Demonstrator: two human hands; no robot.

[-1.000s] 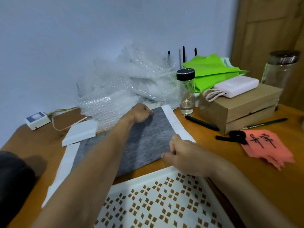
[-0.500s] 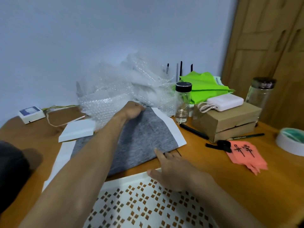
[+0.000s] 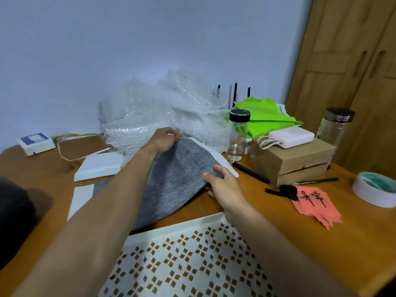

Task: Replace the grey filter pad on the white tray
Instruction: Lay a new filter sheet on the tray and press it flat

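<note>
Both hands grip the grey filter pad [image 3: 171,185], lifted off the bench [image 3: 278,213] behind the white tray [image 3: 171,232]: left hand [image 3: 165,139] pinches the far corner, right hand [image 3: 222,185] the near edge. Handwriting on the pink paper [image 3: 315,202] isn't readable.

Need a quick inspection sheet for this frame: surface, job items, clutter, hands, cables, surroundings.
Surface: wooden table, crowded at the back.
Job's things: grey filter pad partly lifted off its white backing sheet; white tray with diamond cutouts at the near edge.
Clutter: bubble wrap, glass bottle, cardboard boxes, power bank, tape roll, pink paper, black pen.
Hands: left hand grips the pad's far corner; right hand grips its right edge.
Cables: thin cable by the small white device.
Surroundings: pale wall, wooden door.
</note>
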